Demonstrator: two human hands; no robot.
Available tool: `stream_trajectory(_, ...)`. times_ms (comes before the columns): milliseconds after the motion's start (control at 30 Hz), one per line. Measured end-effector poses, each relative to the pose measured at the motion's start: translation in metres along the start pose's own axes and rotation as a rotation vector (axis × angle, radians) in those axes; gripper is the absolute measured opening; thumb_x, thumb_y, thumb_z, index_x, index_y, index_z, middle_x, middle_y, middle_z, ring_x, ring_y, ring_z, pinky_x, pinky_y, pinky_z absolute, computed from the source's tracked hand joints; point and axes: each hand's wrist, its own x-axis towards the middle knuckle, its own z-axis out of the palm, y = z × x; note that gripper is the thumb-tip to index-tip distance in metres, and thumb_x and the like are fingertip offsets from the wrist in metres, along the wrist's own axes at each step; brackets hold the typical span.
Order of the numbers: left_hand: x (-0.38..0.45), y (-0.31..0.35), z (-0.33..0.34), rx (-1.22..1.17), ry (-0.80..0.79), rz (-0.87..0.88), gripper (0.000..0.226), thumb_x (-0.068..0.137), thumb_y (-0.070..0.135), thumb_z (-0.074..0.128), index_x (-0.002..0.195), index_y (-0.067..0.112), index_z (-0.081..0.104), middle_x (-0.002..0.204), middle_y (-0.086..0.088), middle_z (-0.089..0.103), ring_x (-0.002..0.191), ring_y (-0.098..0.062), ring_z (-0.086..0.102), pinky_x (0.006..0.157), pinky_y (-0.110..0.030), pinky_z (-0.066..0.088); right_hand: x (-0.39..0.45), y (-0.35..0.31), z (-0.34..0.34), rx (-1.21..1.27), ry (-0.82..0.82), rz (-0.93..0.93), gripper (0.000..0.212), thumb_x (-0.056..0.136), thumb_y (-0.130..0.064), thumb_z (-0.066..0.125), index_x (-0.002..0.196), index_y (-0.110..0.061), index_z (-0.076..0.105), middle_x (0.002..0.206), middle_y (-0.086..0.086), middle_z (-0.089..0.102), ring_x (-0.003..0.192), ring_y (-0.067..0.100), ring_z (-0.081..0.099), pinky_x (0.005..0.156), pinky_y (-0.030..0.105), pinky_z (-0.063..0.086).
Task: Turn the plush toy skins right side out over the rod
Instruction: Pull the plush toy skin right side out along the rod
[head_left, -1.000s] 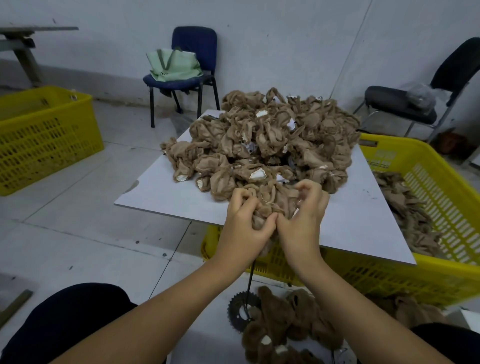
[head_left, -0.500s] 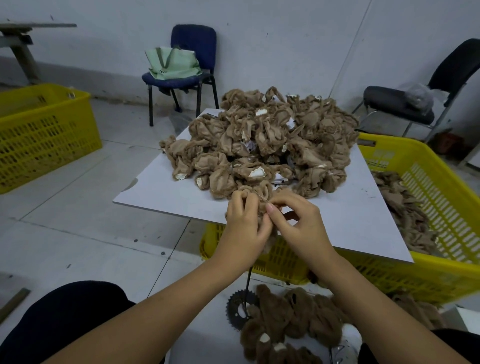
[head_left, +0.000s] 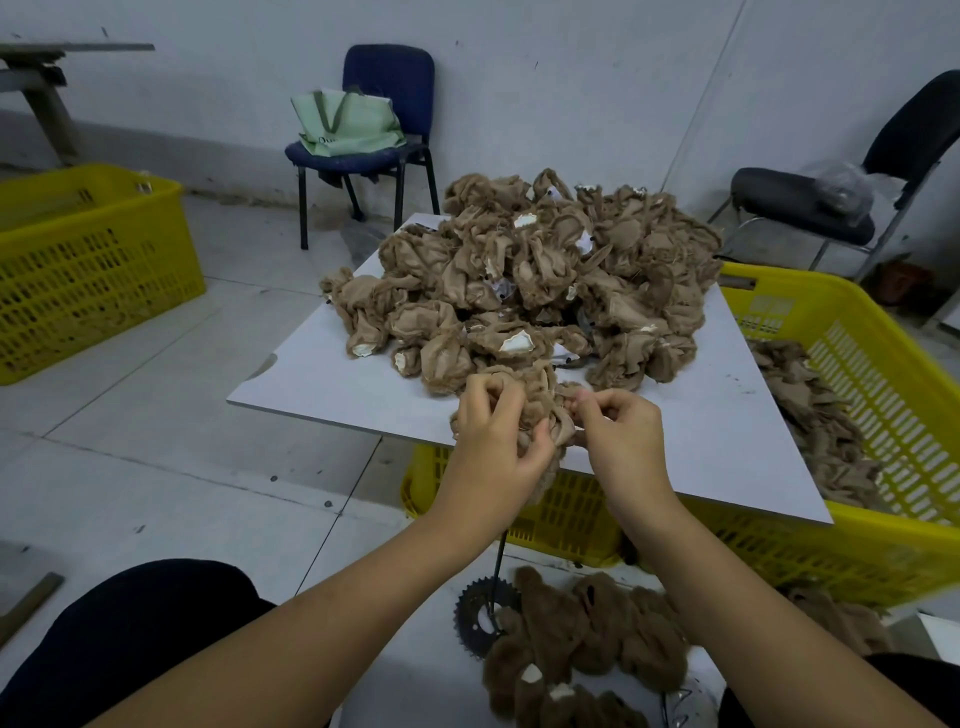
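Observation:
A tan plush toy skin (head_left: 545, 410), still inside out, is bunched between both hands at the near edge of the white board (head_left: 332, 384). My left hand (head_left: 493, 447) grips its left side with curled fingers. My right hand (head_left: 618, 436) pinches a fold on its right side. A thin black rod (head_left: 500, 566) rises from a toothed gear base (head_left: 475, 618) on the floor up under my hands; its top is hidden by the skin. A large heap of inside-out skins (head_left: 540, 280) covers the board behind.
Furry brown turned skins (head_left: 582, 644) lie on the floor by the gear. A yellow crate (head_left: 862, 415) under and right of the board holds more skins. Another yellow crate (head_left: 88, 265) stands at left. A blue chair (head_left: 379, 130) with a green bag and a black chair (head_left: 831, 197) stand by the wall.
My right hand has shifted from gripping the top of the skin to pinching a fold on its right side. My left hand keeps its grip, and both stay at the board's near edge.

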Motion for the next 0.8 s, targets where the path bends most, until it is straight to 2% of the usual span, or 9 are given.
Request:
stream_trajectory(133,0.002,0.0,-0.002,0.062,0.023,0.048,0.019,0.094,0.034,0.052,0.104,0.018,0.052,0.128,0.007,0.03,0.123,-0.017,0.036,0.097,-0.039,0.046,-0.001,0.004,0.005,0.071,0.074,0.158,0.033,0.101,-0.018,0.057,0.074,-0.003,0.07,0.072,0.011,0.073,0.072,0.022,0.073,0.079,0.044,0.062)
stream_trajectory(267,0.004,0.002,-0.006,0.135,0.008,0.067,0.022,0.095,0.033,0.055,0.107,0.015,0.056,0.152,0.004,0.031,0.141,-0.02,0.03,0.107,-0.048,0.041,0.004,0.008,0.007,0.315,0.212,0.455,0.024,0.099,-0.005,0.057,0.078,0.001,0.067,0.058,0.003,0.07,0.056,0.011,0.071,0.064,0.026,0.061)
stream_trajectory(333,0.005,0.002,-0.007,0.147,-0.002,0.073,0.024,0.095,0.031,0.055,0.11,0.013,0.058,0.153,0.004,0.035,0.142,-0.02,0.031,0.107,-0.05,0.041,0.006,0.009,0.006,0.405,0.282,0.591,0.01,0.094,0.002,0.061,0.085,0.005,0.063,0.071,0.009,0.069,0.064,0.016,0.073,0.071,0.03,0.062)
stream_trajectory(433,0.003,0.003,-0.009,0.173,-0.001,0.102,0.021,0.094,0.029,0.056,0.107,0.012,0.059,0.146,0.002,0.047,0.139,-0.019,0.036,0.11,-0.049,0.037,0.009,0.015,0.006,0.285,0.246,0.621,0.004,0.087,0.004,0.069,0.09,0.003,0.066,0.096,0.016,0.07,0.09,0.025,0.07,0.087,0.039,0.059)
stream_trajectory(533,0.006,0.004,-0.012,0.187,-0.027,0.106,0.016,0.093,0.025,0.059,0.101,0.012,0.058,0.126,0.002,0.056,0.124,-0.019,0.045,0.103,-0.045,0.042,0.001,0.012,0.006,0.138,0.239,0.434,0.032,0.088,0.005,0.064,0.117,-0.009,0.06,0.117,0.009,0.062,0.095,0.018,0.061,0.08,0.032,0.055)
stream_trajectory(600,0.009,0.006,-0.016,0.125,-0.058,0.121,0.012,0.091,0.025,0.058,0.096,0.017,0.05,0.1,0.007,0.052,0.1,-0.017,0.048,0.082,-0.043,0.048,-0.007,0.001,0.003,0.068,0.299,0.129,0.041,0.092,0.003,0.054,0.127,-0.018,0.052,0.124,0.001,0.054,0.113,0.015,0.056,0.094,0.032,0.05)
stream_trajectory(667,0.013,0.006,-0.017,0.075,-0.076,0.145,0.019,0.089,0.028,0.056,0.105,0.025,0.048,0.095,0.012,0.048,0.093,-0.014,0.047,0.075,-0.039,0.048,-0.015,-0.015,0.002,-0.026,0.256,-0.269,0.04,0.096,-0.001,0.049,0.131,-0.02,0.05,0.131,-0.004,0.051,0.123,0.007,0.049,0.104,0.023,0.041)
stream_trajectory(733,0.016,0.004,-0.018,0.052,-0.116,0.155,0.032,0.086,0.031,0.056,0.118,0.031,0.05,0.106,0.014,0.051,0.1,-0.013,0.049,0.082,-0.039,0.048,-0.02,-0.029,0.004,-0.087,0.047,-0.558,0.036,0.097,-0.005,0.053,0.131,-0.018,0.054,0.134,-0.007,0.052,0.129,0.004,0.046,0.106,0.018,0.037)
stream_trajectory(800,0.023,0.003,-0.016,0.098,-0.153,0.124,0.029,0.085,0.032,0.057,0.114,0.032,0.055,0.111,0.013,0.05,0.103,-0.014,0.049,0.086,-0.04,0.047,-0.023,-0.04,0.009,-0.082,-0.267,-0.538,0.036,0.096,-0.017,0.061,0.132,-0.02,0.057,0.133,-0.01,0.057,0.127,0.003,0.05,0.105,0.018,0.041)
